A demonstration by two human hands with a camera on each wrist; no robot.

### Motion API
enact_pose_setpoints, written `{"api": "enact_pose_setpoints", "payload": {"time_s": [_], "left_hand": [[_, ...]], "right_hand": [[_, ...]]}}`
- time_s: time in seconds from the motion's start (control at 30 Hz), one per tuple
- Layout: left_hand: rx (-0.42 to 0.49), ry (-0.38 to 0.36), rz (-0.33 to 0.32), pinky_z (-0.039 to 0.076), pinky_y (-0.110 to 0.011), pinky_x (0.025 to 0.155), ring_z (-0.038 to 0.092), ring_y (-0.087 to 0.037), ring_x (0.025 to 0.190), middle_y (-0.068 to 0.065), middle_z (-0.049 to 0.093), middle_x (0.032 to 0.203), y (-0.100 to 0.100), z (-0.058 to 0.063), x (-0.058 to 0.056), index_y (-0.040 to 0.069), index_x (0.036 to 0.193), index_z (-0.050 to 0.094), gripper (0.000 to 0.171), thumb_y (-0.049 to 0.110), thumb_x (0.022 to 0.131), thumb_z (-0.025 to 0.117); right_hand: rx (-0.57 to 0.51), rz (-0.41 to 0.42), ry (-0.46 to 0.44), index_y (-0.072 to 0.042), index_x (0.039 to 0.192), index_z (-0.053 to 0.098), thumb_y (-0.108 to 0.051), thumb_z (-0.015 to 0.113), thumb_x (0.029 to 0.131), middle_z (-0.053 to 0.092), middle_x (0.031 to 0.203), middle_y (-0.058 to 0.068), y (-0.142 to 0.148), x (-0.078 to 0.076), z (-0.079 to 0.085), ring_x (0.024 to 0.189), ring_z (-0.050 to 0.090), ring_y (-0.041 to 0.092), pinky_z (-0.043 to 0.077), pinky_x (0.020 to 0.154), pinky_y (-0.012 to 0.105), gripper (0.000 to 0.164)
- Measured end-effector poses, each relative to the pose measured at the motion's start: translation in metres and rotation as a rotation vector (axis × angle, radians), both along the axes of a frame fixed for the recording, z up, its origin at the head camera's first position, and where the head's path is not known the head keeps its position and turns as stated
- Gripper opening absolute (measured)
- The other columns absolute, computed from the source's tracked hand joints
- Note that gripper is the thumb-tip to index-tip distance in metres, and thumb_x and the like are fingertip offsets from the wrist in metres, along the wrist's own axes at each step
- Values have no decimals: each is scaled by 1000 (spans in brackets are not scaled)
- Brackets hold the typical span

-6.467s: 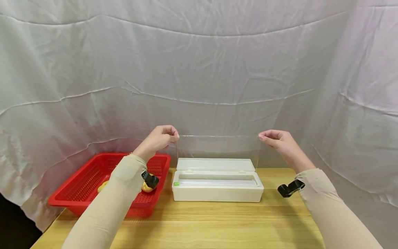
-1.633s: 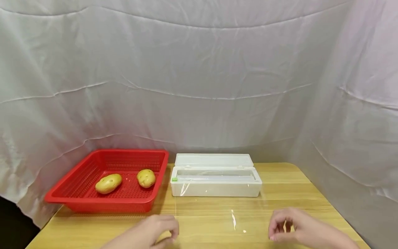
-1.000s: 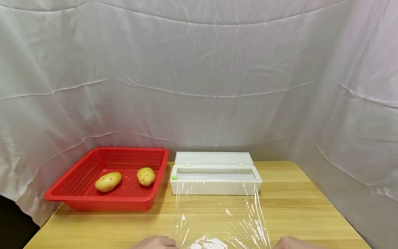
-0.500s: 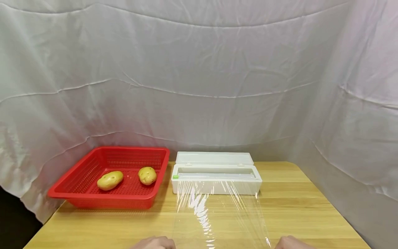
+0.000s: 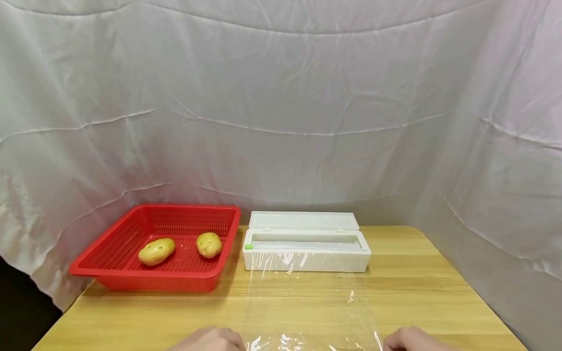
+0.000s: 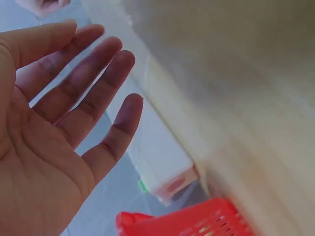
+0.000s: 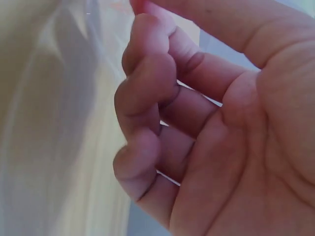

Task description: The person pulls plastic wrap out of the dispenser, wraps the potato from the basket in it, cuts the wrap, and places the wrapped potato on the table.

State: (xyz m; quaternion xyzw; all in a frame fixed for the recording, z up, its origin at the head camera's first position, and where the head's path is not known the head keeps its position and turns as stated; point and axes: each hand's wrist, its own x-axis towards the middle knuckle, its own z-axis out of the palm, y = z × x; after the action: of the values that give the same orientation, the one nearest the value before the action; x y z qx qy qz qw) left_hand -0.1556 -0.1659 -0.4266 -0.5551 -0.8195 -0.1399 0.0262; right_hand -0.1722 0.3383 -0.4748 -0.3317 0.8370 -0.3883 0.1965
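A sheet of clear plastic wrap (image 5: 309, 307) runs from the white wrap dispenser (image 5: 357, 262) toward the front edge of the head view. My left hand (image 5: 215, 340) is at its near left corner, thumb and index finger pinching the film. In the left wrist view the other fingers (image 6: 93, 101) of this hand are held out loosely. At the near right corner my right hand (image 5: 410, 340) pinches the wrap too, its remaining fingers (image 7: 142, 93) curled. The dispenser's lid (image 5: 305, 221) stands raised at the back. The lower part of both hands is cut off in the head view.
A red plastic basket (image 5: 153, 282) with two potatoes, one long (image 5: 156, 251) and one rounder (image 5: 209, 244), stands left of the dispenser. All sit on a wooden table (image 5: 417, 287). A grey cloth (image 5: 281, 97) hangs behind and at the sides.
Both hands came down from above the dispenser to the table's near side, drawing the wrap out with them. In the last second they have stayed low there, while glints on the film shifted.
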Motion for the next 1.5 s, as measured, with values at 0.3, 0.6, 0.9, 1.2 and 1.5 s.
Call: {"api": "enact_pose_setpoints", "payload": {"time_s": [0.3, 0.6, 0.9, 1.2, 1.5], "left_hand": [[88, -95, 108, 57, -14, 80, 66, 6, 96, 17, 75, 106, -15, 45, -5, 24, 111, 79, 11, 22, 102, 74], [251, 67, 168, 61, -23, 81, 69, 1, 96, 17, 74, 109, -36, 88, -26, 28, 115, 76, 24, 11, 98, 77], [283, -11, 321, 60, -28, 78, 68, 1, 95, 16, 75, 105, -54, 120, -61, 24, 118, 75, 21, 13, 100, 77], [235, -61, 500, 62, -35, 85, 69, -5, 99, 12, 75, 114, -66, 126, -94, 24, 123, 73, 27, 16, 98, 79], [179, -101, 583, 61, -47, 94, 72, -16, 100, 2, 76, 108, -69, 130, -130, 15, 128, 71, 31, 13, 98, 77]], "right_hand": [[-63, 9, 106, -16, 101, 70, -3, 66, 102, 64, 77, -11, -17, 12, 69, 72, 54, -11, 46, 56, 18, 13], [-20, -92, 293, -25, 112, 69, -15, 70, 105, 67, 91, -17, -16, 8, 81, 84, 61, -2, 50, 66, 21, 12], [-115, -203, 408, -22, 120, 67, -4, 69, 102, 69, 97, -11, -13, -3, 75, 89, 65, 6, 51, 68, 23, 25], [-204, -287, 415, -12, 129, 66, 2, 65, 103, 72, 108, -8, -5, -10, 72, 95, 69, 9, 58, 80, 22, 29], [-263, -338, 364, -9, 135, 63, 1, 63, 105, 73, 116, -6, -2, -8, 71, 102, 72, 12, 60, 86, 21, 32]]}}
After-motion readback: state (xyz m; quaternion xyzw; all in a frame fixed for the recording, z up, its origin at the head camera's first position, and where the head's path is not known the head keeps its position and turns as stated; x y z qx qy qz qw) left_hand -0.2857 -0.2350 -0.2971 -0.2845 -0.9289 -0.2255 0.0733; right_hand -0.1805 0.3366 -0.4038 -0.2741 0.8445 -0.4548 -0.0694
